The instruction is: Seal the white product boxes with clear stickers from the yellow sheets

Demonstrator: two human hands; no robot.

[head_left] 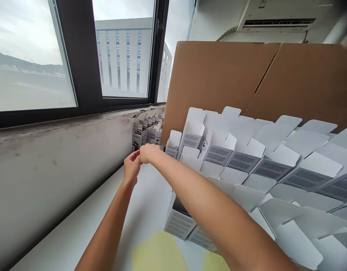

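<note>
My left hand (131, 167) and my right hand (149, 153) meet in front of a row of small printed retail boxes (139, 135), at the far end of a white table (145, 210). The fingers of both hands are curled and touch each other. Whatever lies between them, if anything, is hidden. Just right of my right hand stand open white cartons (241, 160) with grey printed panels and raised flaps. My right forearm passes above the nearest cartons.
A large brown cardboard sheet (218, 82) stands behind the cartons. On the left, a stained grey wall (57, 180) runs below a dark-framed window (122, 56). Blurred yellow sheets (159, 252) lie at the near table edge. An air conditioner (275, 22) hangs at upper right.
</note>
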